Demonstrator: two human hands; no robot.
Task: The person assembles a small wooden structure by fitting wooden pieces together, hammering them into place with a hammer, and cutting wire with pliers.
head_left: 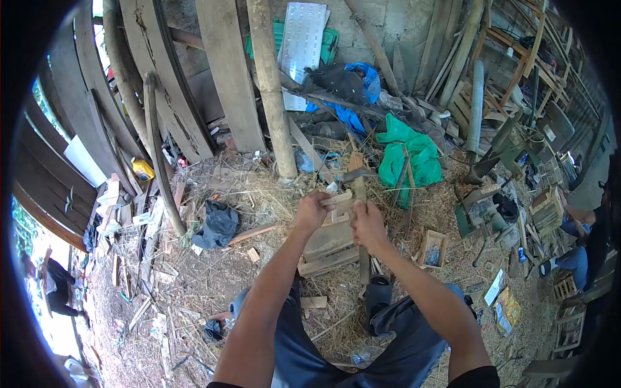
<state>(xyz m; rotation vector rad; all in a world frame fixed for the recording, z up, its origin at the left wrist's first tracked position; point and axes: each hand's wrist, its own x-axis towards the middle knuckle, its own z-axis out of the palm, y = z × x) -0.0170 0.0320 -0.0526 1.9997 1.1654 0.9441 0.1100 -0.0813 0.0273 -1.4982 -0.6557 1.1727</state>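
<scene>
My left hand point(312, 210) is closed on a small light wooden piece point(337, 198), held above a wooden block point(328, 240) between my knees. My right hand point(369, 225) wraps round the wooden handle of a hammer point(359, 176), whose dark metal head points up and away from me. The head is close to the far end of the wooden piece; whether they touch I cannot tell. Right of the block is a small wooden box point(432, 249) with small grey bits inside, perhaps nails.
Straw and wood scraps cover the ground. A black plastic bag point(218, 224) lies left, a green sack point(409, 158) ahead. A wooden post point(272, 90) and leaning planks point(229, 71) stand at the back. One person point(576, 252) sits at the right; another point(57, 288) is far left.
</scene>
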